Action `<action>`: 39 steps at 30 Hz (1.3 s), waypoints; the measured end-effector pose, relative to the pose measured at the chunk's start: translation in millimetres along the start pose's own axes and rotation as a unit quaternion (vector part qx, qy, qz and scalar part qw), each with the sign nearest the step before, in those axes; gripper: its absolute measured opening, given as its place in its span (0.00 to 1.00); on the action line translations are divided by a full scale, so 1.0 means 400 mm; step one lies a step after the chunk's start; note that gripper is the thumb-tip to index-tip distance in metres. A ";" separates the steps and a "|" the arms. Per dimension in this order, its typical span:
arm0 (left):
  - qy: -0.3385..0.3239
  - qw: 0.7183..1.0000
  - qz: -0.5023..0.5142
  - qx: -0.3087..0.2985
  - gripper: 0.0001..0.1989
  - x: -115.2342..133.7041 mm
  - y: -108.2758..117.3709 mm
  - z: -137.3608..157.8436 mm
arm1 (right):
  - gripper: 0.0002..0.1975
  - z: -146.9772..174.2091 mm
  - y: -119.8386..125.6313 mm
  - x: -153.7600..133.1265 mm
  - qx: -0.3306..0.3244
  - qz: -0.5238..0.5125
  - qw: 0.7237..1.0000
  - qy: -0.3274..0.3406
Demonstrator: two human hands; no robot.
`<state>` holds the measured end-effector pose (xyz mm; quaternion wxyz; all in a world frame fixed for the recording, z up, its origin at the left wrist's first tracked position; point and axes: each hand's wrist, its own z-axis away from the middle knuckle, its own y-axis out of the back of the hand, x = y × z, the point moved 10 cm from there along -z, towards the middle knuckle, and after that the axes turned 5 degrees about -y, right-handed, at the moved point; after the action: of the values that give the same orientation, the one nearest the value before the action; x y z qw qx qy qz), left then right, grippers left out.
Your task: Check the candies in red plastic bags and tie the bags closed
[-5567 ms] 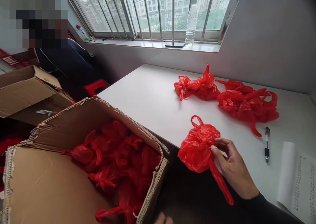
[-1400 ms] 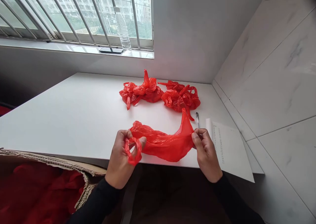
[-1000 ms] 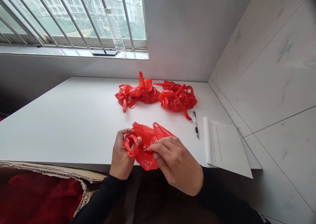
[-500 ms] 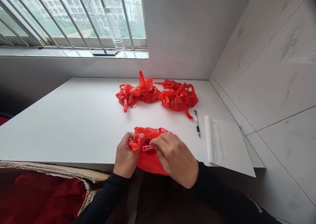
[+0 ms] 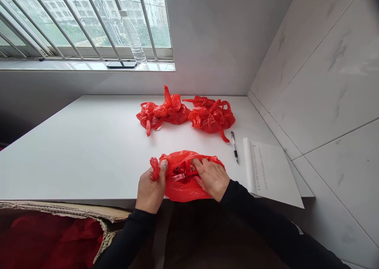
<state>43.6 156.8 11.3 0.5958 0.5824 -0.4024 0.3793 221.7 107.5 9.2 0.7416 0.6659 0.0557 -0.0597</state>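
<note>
A person's two forearms, in black sleeves, reach in from below. The left forearm slants up to a bare left hand, thumb uppermost, fingers curled in a firm pinch. The right forearm angles in from the lower right corner; the right hand points left, its back upward, fingers bent, fingertips partly hidden. The hands are near each other, apart.

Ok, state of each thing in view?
front red bag, open, packets showing inside
left hand, closed on the bag
right hand, partly inside the bag
rear red bags, bunched, apparently tied
bottle, standing, capped
pen, lying down
paper, written on
cardboard box, open
dark phone-like slab, lying flat
</note>
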 end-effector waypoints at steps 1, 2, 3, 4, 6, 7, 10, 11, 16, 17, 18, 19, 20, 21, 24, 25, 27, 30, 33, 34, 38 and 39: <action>0.004 1.000 -0.006 0.000 0.23 -0.003 0.003 -0.001 | 0.20 -0.003 -0.004 -0.001 0.002 -0.002 1.000 0.001; 0.006 1.000 -0.009 -0.001 0.23 -0.004 0.004 -0.001 | 0.18 -0.006 -0.007 0.000 0.004 -0.002 1.000 0.000; 0.004 1.000 -0.010 -0.002 0.23 -0.003 0.005 -0.002 | 0.16 -0.009 -0.009 0.001 0.005 -0.003 1.000 -0.002; 0.000 1.000 -0.008 -0.002 0.23 0.001 0.006 -0.001 | 0.14 -0.011 -0.010 0.002 0.007 -0.005 1.000 -0.004; -0.009 1.000 -0.004 0.003 0.23 0.012 0.009 0.000 | 0.10 -0.014 -0.005 0.004 0.012 -0.009 1.000 -0.007; -0.012 1.000 -0.003 0.009 0.23 0.017 0.013 0.002 | 0.09 -0.016 0.001 0.006 0.016 -0.012 1.000 -0.010; -0.019 1.000 -0.002 0.022 0.23 0.034 0.022 0.009 | 0.13 -0.018 0.020 0.016 0.033 -0.019 0.999 -0.028; -0.022 1.000 0.001 0.022 0.23 0.040 0.023 0.013 | 0.14 -0.020 0.025 0.020 0.038 -0.020 0.998 -0.035; -0.034 0.999 0.018 0.020 0.23 0.056 0.024 0.026 | 0.15 -0.024 0.024 0.029 0.049 -0.021 0.997 -0.054; -0.036 0.999 0.019 0.021 0.23 0.055 0.025 0.027 | 0.14 -0.024 0.022 0.028 0.049 -0.022 0.997 -0.054; -0.038 0.999 0.019 0.022 0.23 0.053 0.026 0.027 | 0.13 -0.023 0.020 0.026 0.050 -0.023 0.997 -0.054; -0.039 0.999 0.019 0.022 0.23 0.050 0.027 0.025 | 0.13 -0.022 0.018 0.025 0.050 -0.023 0.997 -0.054; -0.039 0.999 0.020 0.021 0.23 0.045 0.027 0.024 | 0.13 -0.021 0.016 0.024 0.050 -0.025 0.997 -0.054; -0.038 0.999 0.020 0.019 0.22 0.039 0.027 0.022 | 0.13 -0.019 0.015 0.023 0.050 -0.026 0.997 -0.055; -0.026 0.999 0.022 0.011 0.21 0.018 0.025 0.017 | 0.16 -0.015 0.009 0.023 0.046 -0.029 0.997 -0.058; -0.021 0.999 0.022 0.009 0.22 0.012 0.024 0.016 | 0.16 -0.013 0.006 0.022 0.043 -0.030 0.997 -0.057; -0.013 1.000 0.022 0.010 0.23 0.003 0.024 0.015 | 0.18 -0.010 -0.001 0.022 0.035 -0.033 0.997 -0.056; -0.007 1.000 0.020 0.020 0.24 0.000 0.026 0.012 | 0.18 -0.005 -0.012 0.020 0.023 -0.040 0.998 -0.051; -0.003 1.000 0.019 0.025 0.24 0.001 0.026 0.010 | 0.17 0.001 -0.019 0.014 0.013 -0.050 0.998 -0.043; -0.002 0.999 0.020 0.025 0.24 0.001 0.025 0.009 | 0.17 0.003 -0.021 0.011 0.009 -0.052 0.998 -0.041; -0.003 0.999 0.023 0.024 0.22 0.001 0.025 0.009 | 0.15 0.011 -0.019 -0.002 -0.001 -0.053 0.998 -0.033; -0.004 0.999 0.023 0.025 0.22 0.000 0.026 0.009 | 0.15 0.012 -0.016 -0.005 0.001 -0.054 0.998 -0.033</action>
<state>34.1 153.6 15.4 0.5706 0.5893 -0.4084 0.4006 218.9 102.0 3.8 0.7383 0.6601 0.0671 -0.1212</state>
